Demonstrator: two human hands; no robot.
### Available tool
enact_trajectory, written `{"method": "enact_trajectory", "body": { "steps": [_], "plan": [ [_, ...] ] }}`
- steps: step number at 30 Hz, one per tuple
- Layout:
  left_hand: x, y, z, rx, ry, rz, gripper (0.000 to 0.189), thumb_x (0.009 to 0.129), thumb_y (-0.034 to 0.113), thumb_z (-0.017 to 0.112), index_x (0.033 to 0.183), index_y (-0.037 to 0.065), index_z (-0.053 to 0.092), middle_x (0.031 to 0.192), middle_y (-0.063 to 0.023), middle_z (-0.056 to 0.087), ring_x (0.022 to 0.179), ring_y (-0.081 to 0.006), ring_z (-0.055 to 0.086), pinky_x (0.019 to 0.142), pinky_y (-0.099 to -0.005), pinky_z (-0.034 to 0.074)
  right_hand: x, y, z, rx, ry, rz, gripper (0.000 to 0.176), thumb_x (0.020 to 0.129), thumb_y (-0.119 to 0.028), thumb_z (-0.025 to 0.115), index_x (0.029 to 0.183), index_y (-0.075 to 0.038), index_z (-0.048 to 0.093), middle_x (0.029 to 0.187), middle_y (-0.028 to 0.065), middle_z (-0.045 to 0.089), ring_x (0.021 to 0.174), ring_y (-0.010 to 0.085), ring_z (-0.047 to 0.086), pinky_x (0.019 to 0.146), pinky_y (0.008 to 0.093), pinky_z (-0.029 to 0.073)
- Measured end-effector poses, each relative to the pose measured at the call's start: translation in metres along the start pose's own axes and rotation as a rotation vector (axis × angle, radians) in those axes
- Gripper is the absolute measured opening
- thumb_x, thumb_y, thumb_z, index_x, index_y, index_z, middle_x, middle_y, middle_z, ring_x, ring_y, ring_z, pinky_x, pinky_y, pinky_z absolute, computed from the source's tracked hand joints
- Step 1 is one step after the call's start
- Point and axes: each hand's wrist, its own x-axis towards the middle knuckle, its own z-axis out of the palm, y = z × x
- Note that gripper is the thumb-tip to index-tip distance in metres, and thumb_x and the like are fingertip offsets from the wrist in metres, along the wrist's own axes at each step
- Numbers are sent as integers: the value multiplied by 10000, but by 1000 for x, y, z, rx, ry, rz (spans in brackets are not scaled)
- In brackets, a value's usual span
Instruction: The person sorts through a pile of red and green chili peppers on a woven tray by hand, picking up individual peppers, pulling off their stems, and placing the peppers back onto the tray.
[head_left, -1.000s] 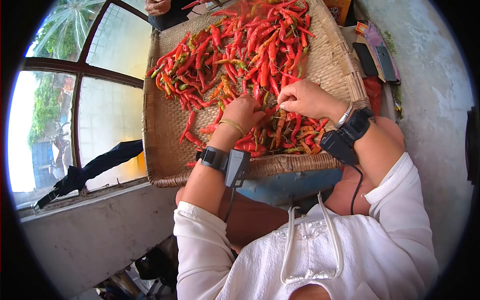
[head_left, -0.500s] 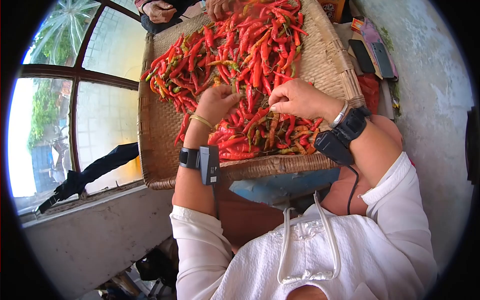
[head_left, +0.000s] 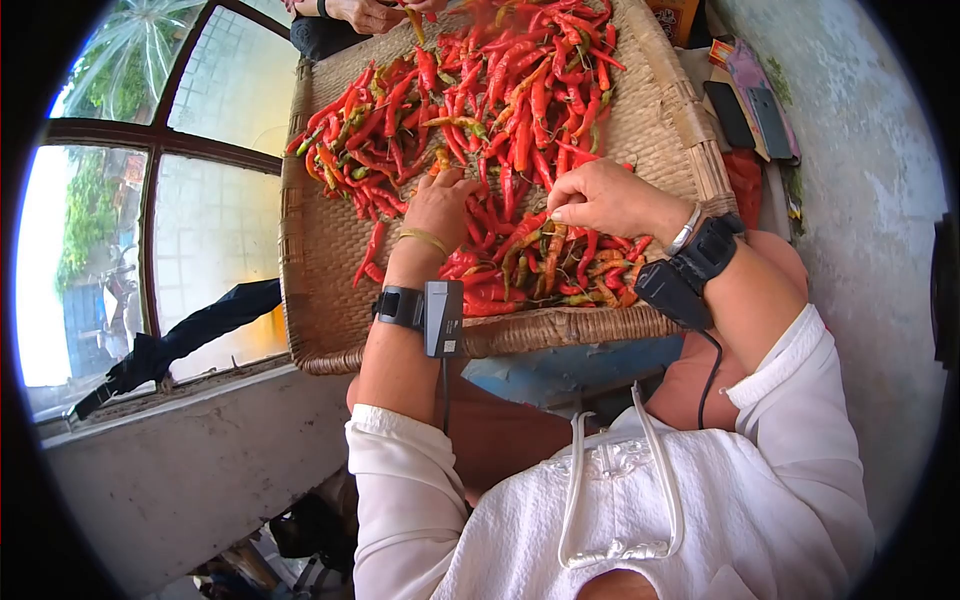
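Note:
A woven tray (head_left: pixel 665 120) holds a large heap of chili peppers (head_left: pixel 520 110), mostly red, with some green and orange ones. My left hand (head_left: pixel 438 212) is palm down over the left middle of the heap, fingers stretched forward and slightly apart. Its fingertips are at the peppers beside an orange-yellow one (head_left: pixel 442 158). To its right, my right hand (head_left: pixel 605 200) is closed in a pinch, thumb against forefinger, at the upper end of an orange-brown chili pepper (head_left: pixel 553 258). The fingers partly hide the grip.
Another person's hands (head_left: pixel 370 14) are at the tray's far left edge. Two phones (head_left: pixel 768 122) lie at right near the wall. A folded black umbrella (head_left: pixel 200 325) leans by the window at left. Black devices (head_left: pixel 670 292) with cables are strapped to my wrists.
My left hand has shifted right and turned from a side-on pinch to palm down with fingers forward. My right hand stays nearly in place. The other person's hands have come together at the far edge.

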Motion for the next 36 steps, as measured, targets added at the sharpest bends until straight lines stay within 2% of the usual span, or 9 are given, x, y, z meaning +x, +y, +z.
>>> {"method": "enact_trajectory", "body": {
  "steps": [5, 8, 14, 17, 20, 25, 28, 30, 36],
  "plan": [
    [4, 5, -7, 31, -123, -31, 294, 657, 96, 611, 950, 115, 606, 1039, -90, 530, 999, -277, 479, 877, -361, 387, 1, 1, 3, 7, -30, 54, 221, 729, -228, 598, 806, -23, 626, 713, 124, 619, 699, 237, 602, 639, 326, 451],
    [3, 6, -3, 10, 9, 29, 253, 652, 124, 632, 905, 109, 620, 1021, -86, 530, 969, -269, 496, 830, -359, 418, 1, 1, 4, 13, -30, 59, 220, 730, -226, 600, 803, -20, 624, 703, 122, 618, 694, 231, 603, 634, 322, 451],
    [5, 12, -8, -102, -154, 69, 178, 673, 127, 619, 849, 107, 631, 965, -75, 534, 820, -262, 560, 719, -354, 467, 2, 4, 5, -30, -54, 56, 211, 729, -219, 597, 788, -18, 623, 695, 121, 616, 682, 231, 601, 630, 324, 452],
    [0, 30, -19, -115, 58, 156, 162, 698, 188, 612, 842, 117, 632, 905, -59, 541, 772, -251, 572, 677, -361, 472, 2, 5, 5, -39, -45, 47, 206, 723, -215, 598, 785, -21, 625, 696, 124, 616, 684, 238, 601, 631, 329, 452],
    [-2, 61, -21, -45, -266, 123, 198, 703, 274, 617, 813, 109, 632, 865, -48, 547, 759, -235, 574, 655, -359, 471, 2, 5, 3, -39, -23, 41, 205, 715, -213, 601, 785, -23, 627, 708, 129, 618, 704, 245, 604, 642, 333, 454],
    [1, 53, -12, -17, -279, 161, 203, 732, 273, 609, 846, 103, 611, 836, -79, 551, 784, -253, 579, 650, -373, 475, 3, 10, 9, -46, -67, 45, 226, 707, -221, 606, 818, -25, 628, 731, 134, 622, 732, 252, 606, 657, 333, 457],
    [3, 55, -22, -358, -157, 232, 170, 767, 198, 602, 867, 61, 587, 729, -60, 573, 667, -193, 588, 592, -321, 482, 2, 2, 6, -32, -52, 29, 290, 713, -242, 611, 899, -19, 609, 749, 137, 622, 729, 255, 606, 654, 334, 457],
    [1, 66, -32, -1003, -338, -168, 131, 810, 140, 576, 829, 11, 571, 633, -29, 564, 546, -109, 547, 506, -245, 461, 2, -2, 6, 2, -21, 28, 332, 717, -254, 614, 946, -15, 594, 755, 137, 621, 721, 254, 606, 650, 333, 457],
    [1, 69, -35, -1178, -345, -279, 176, 854, 167, 533, 807, 2, 573, 640, -7, 560, 507, -57, 517, 446, -187, 423, 1, -11, 7, 315, -31, 112, 323, 728, -192, 627, 985, -5, 571, 684, 71, 593, 648, 141, 573, 589, 283, 445]
  ]
}}
